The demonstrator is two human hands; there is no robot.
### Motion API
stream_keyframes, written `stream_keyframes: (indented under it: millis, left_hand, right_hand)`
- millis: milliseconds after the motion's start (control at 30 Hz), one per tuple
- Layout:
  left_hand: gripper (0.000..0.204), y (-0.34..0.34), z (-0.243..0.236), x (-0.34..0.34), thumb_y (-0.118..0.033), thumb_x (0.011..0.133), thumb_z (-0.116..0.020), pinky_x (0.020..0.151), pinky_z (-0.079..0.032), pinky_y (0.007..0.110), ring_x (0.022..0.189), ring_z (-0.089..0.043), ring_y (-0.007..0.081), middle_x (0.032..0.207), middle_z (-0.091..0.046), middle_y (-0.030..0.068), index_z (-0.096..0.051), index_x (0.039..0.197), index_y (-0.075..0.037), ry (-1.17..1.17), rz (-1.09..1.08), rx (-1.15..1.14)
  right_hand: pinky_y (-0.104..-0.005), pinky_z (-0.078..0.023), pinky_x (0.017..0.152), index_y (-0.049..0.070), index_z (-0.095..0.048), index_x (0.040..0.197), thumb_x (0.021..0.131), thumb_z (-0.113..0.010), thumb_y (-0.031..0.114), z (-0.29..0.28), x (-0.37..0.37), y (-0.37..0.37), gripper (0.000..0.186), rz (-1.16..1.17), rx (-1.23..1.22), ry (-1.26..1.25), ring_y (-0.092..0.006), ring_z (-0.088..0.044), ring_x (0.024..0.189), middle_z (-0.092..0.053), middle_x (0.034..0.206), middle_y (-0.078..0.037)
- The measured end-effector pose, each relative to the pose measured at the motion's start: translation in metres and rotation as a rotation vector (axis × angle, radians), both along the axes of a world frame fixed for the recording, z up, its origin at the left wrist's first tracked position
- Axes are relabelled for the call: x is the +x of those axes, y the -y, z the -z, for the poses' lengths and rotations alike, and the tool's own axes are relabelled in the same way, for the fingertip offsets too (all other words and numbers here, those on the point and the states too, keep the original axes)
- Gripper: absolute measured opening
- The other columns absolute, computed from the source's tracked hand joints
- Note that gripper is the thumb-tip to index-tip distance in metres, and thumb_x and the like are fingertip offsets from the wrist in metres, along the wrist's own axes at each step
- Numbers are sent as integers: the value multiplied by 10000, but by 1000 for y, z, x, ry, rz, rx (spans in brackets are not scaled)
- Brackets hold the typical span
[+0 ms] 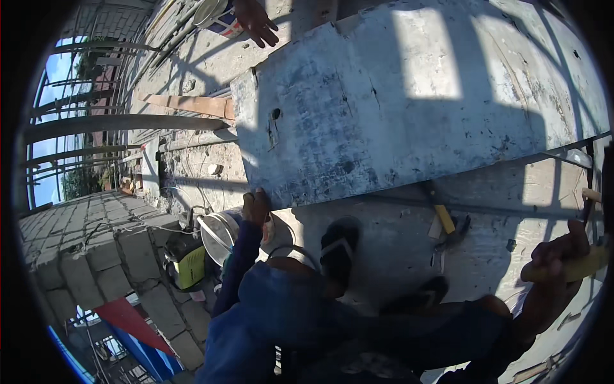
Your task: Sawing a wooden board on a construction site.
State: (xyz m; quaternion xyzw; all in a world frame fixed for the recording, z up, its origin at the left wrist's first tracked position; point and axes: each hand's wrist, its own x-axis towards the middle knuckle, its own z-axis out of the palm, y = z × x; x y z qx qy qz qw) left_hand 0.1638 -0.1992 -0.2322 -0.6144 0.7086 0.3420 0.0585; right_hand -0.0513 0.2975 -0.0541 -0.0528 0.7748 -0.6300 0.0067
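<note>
A large, worn grey-white plywood sheet (307, 128), stained and with a few holes, spans the upper middle and right. My left hand (256, 208) grips its near left corner, fingers bent over the edge. At the far right, my right hand (563, 253) is closed around a yellow bar-like thing (575, 267); its kind cannot be made out. On the concrete below the sheet lies a tool with a yellow handle (444, 219), its far end hidden under the sheet.
Another person's hand (256, 24) hangs open beyond the sheet's far edge, near a bucket (214, 14). Close to my left arm stand a white bucket (217, 235) and a yellow-green machine (187, 265). A block wall (83, 269) and scaffold poles (128, 128) border the left.
</note>
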Motion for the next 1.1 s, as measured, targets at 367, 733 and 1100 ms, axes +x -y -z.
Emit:
stream_keyframes:
  millis: [367,733,1100]
  left_hand:
    - [798,94,2,-87,-478,839,-616,971,-387,397,1138,-506,370,1208,-507,328,-378,1293,133,-428,141,-349]
    - [923,247,40,-204,-779,598,-649,754,-415,457,856,-474,253,1004,-498,89,-490,1220,-116,-302,-261,156]
    - [564,299,46,-230,-510,899,-367,1023,-328,352,1213,-474,299,1279,-545,145,-532,1278,-126,-210,685,-345]
  right_hand:
    - [-234,-397,602,-23,-513,1228,779,-613,200,-9,3,20,511,-6,186,182,-89,-490,648,-499,723,-14]
    - [-233,-390,565,37,-568,845,808,-656,295,13,10,97,275,211,398,333,-95,-481,595,-507,651,-23]
    - [-276,-383,573,6,-540,743,819,-688,181,134,0,152,242,157,398,306,-112,-442,604,-496,656,-13]
